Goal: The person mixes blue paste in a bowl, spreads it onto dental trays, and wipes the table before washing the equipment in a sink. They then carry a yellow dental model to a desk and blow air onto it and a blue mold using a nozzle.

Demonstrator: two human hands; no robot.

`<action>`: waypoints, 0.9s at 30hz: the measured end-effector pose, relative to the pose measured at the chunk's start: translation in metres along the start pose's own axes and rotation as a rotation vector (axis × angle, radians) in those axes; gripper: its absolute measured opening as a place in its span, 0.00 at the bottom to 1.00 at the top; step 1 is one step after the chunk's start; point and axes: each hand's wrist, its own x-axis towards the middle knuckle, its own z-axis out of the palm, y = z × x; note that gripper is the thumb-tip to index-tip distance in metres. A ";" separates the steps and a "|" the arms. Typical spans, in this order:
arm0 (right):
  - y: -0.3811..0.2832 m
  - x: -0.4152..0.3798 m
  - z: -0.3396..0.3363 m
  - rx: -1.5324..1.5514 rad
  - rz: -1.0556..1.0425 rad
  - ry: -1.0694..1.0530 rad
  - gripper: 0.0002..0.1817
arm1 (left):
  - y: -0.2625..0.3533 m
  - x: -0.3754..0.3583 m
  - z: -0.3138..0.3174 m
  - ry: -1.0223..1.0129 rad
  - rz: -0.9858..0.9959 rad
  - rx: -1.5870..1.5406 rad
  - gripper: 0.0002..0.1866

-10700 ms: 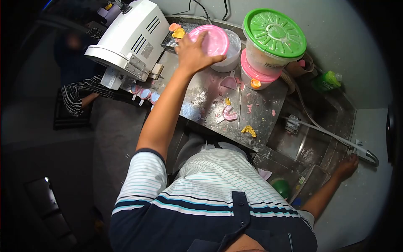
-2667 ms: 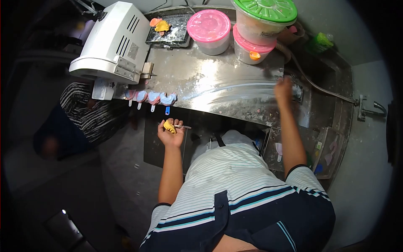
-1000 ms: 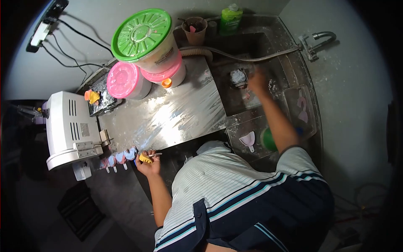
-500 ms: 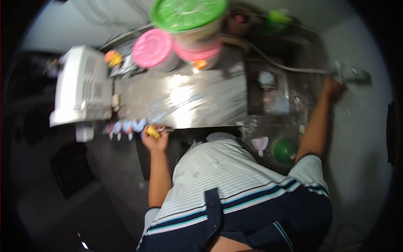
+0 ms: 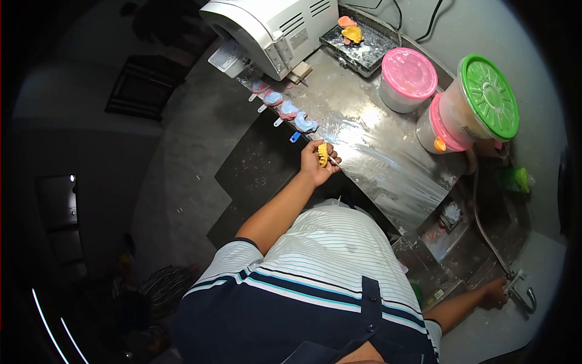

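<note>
My left hand (image 5: pixel 312 165) is closed around a yellow dental cast (image 5: pixel 322 155) with a toothed edge, just off the front edge of the metal worktop. A thin metal-tipped tool (image 5: pixel 334 161) sticks out between the same fingers; its exact kind is hard to make out. Out to the far right, my right hand (image 5: pixel 496 292) grips the tap (image 5: pixel 515 285) on the wall, its fingers partly hidden by the fitting. Several dental impressions in trays (image 5: pixel 288 110), with blue and pink material, stand in a row along the worktop edge beside my left hand.
A white machine (image 5: pixel 291 30) stands at the back left of the worktop (image 5: pixel 357 142). Beside it, a black tray (image 5: pixel 364 54) bears yellow and orange casts. A pink-lidded tub (image 5: pixel 409 73) and a green-lidded tub (image 5: pixel 490 97) stand right. A hose (image 5: pixel 485 233) runs to the tap.
My view has swung left, so the worktop now lies tilted and the white machine appears nearer the top middle. My left hand still holds the yellow cast; my right hand stays at the tap.
</note>
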 end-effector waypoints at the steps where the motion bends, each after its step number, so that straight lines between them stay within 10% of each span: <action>1: 0.003 -0.007 0.008 0.007 -0.001 0.006 0.39 | -0.001 -0.002 0.004 0.007 0.002 0.015 0.19; 4: 0.014 -0.024 0.056 -0.125 -0.090 0.069 0.37 | -0.002 -0.002 0.006 -0.061 -0.025 0.043 0.18; 6: 0.024 -0.027 0.111 0.503 -0.100 -0.035 0.33 | -0.003 -0.003 0.009 -0.045 -0.023 0.044 0.18; 8: -0.007 -0.064 0.106 0.994 0.366 -0.735 0.27 | -0.001 -0.003 0.013 -0.032 -0.027 0.052 0.18; 12: -0.036 -0.121 0.177 1.489 1.040 -1.238 0.20 | 0.006 -0.007 0.012 -0.036 -0.023 0.061 0.18; 27: -0.061 -0.223 0.279 1.461 1.755 -1.040 0.24 | 0.018 -0.061 -0.007 0.073 0.190 -0.064 0.16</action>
